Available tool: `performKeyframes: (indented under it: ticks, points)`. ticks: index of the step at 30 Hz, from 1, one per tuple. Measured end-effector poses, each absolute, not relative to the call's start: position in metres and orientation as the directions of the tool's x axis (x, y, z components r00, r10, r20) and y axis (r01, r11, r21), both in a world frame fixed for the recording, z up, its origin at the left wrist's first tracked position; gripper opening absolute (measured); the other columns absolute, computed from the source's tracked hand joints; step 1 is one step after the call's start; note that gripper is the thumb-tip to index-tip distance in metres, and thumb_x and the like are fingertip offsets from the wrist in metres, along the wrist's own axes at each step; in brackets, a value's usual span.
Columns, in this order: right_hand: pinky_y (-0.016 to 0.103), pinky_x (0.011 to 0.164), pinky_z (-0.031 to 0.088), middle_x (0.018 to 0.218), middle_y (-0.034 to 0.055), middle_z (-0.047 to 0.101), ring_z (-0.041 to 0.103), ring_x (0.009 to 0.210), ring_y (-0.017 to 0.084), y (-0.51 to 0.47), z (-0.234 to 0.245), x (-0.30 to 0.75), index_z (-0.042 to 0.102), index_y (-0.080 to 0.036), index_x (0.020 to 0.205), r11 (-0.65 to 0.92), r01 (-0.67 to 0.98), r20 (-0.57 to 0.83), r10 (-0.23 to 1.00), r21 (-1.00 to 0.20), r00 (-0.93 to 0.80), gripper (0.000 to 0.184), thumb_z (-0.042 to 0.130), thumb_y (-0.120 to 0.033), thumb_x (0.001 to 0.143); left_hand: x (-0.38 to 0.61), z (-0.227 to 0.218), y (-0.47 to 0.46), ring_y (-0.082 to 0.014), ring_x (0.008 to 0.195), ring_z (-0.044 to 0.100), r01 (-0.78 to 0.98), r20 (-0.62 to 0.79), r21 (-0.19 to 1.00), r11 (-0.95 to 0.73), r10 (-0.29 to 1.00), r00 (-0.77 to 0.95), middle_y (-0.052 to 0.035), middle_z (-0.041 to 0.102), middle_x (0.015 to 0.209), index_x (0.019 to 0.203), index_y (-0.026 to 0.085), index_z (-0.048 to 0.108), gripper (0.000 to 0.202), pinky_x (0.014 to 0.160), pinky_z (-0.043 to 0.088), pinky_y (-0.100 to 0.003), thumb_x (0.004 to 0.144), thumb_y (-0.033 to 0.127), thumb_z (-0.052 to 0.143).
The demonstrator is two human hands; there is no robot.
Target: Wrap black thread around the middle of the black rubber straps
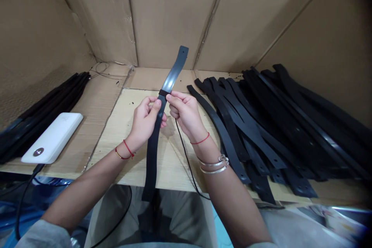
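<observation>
A long black strap (153,151) stands nearly upright over the table, its top end with a small hole reaching toward the cardboard wall and its lower end hanging past the table's front edge. My left hand (146,120) grips the strap at mid-length, thumb pressed on its face. My right hand (183,110) pinches a small black loop (164,93) that sits around the strap just above my left thumb. Both hands touch the strap side by side.
A big heap of black straps (279,131) covers the table's right half. Another bundle of black straps (46,108) lies at the left, beside a white power bank (54,136) with a cable. A thin black cable (186,155) runs under my right wrist. Cardboard walls (168,11) enclose the table.
</observation>
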State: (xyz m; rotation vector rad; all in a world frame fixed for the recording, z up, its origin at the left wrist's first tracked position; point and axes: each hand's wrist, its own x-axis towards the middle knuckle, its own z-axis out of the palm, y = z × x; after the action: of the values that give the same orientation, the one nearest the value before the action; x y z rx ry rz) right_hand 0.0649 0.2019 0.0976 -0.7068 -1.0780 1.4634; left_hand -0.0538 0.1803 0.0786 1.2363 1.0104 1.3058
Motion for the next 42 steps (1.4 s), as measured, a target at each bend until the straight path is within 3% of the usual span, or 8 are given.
performKeyframes:
  ticks: [9,17,27,34,36,39,42]
  points:
    - [0.018,0.042,0.008,0.055,-0.0087,0.021,0.015,0.043,-0.001,0.2047,0.0956,0.0623,0.055,-0.009,0.091,0.005,-0.416,0.101,0.973,-0.909,-0.209,0.03,0.07,-0.024,0.069,-0.0542,0.0829,0.1771,-0.0075,0.043,0.048,-0.158,0.112,0.981,-0.116,0.993,-0.038,0.0028,0.053,0.057,0.093,0.018,0.038,0.041,0.039,0.039,-0.017,0.082,0.055,0.049]
    - [0.018,0.043,0.006,0.055,-0.0087,0.017,0.012,0.044,-0.001,0.2062,0.0944,0.0651,0.056,-0.01,0.089,-0.045,-0.47,0.116,0.944,-0.882,-0.308,0.028,0.07,-0.024,0.069,-0.0562,0.0855,0.1759,-0.007,0.044,0.048,-0.181,0.12,0.976,-0.12,0.993,-0.008,0.0025,0.051,0.056,0.087,0.017,0.036,0.042,0.039,0.037,-0.016,0.082,0.057,0.048]
    - [0.019,0.044,0.007,0.053,-0.0091,0.019,0.014,0.044,0.0,0.2052,0.0941,0.0633,0.057,-0.009,0.096,0.019,-0.467,0.146,0.96,-0.884,-0.237,0.033,0.068,-0.025,0.07,-0.058,0.0866,0.1772,-0.0075,0.045,0.049,-0.188,0.132,0.974,-0.123,0.991,0.034,0.0022,0.051,0.057,0.083,0.017,0.034,0.042,0.039,0.037,-0.018,0.084,0.057,0.045]
    - [0.019,0.043,0.006,0.055,-0.0081,0.016,0.011,0.044,0.0,0.2046,0.0925,0.064,0.055,-0.012,0.087,-0.071,-0.508,0.149,0.913,-0.858,-0.38,0.029,0.072,-0.03,0.071,-0.0601,0.0862,0.1793,-0.0048,0.038,0.041,-0.36,0.15,0.931,-0.063,0.964,0.219,0.0049,0.042,0.051,0.081,0.016,0.036,0.039,0.035,0.028,-0.015,0.085,0.054,0.045]
    - [0.019,0.043,0.005,0.055,-0.0081,0.022,0.011,0.044,0.0,0.2042,0.0923,0.0648,0.058,-0.013,0.093,-0.105,-0.505,0.148,0.888,-0.856,-0.436,0.031,0.07,-0.031,0.072,-0.0603,0.0864,0.1792,-0.0029,0.034,0.035,-0.434,0.118,0.901,0.019,0.951,0.287,0.0059,0.037,0.048,0.081,0.015,0.039,0.035,0.033,0.021,-0.015,0.086,0.049,0.046]
    - [0.019,0.042,0.005,0.06,-0.0057,0.041,0.013,0.044,-0.002,0.2033,0.0929,0.0666,0.06,-0.011,0.099,-0.105,-0.489,0.153,0.875,-0.866,-0.459,0.036,0.071,-0.032,0.071,-0.0605,0.0855,0.1804,-0.0017,0.03,0.025,-0.524,0.05,0.834,0.174,0.921,0.386,0.0072,0.03,0.045,0.083,0.015,0.042,0.029,0.03,0.013,-0.015,0.089,0.043,0.044]
    - [0.018,0.042,0.007,0.063,-0.0026,0.05,0.017,0.043,-0.002,0.203,0.094,0.0686,0.06,-0.009,0.096,-0.066,-0.468,0.15,0.9,-0.881,-0.409,0.039,0.074,-0.032,0.068,-0.0619,0.0836,0.1849,-0.0024,0.03,0.027,-0.497,0.024,0.832,0.247,0.879,0.477,0.0061,0.032,0.045,0.083,0.015,0.041,0.027,0.03,0.014,-0.014,0.091,0.041,0.039]
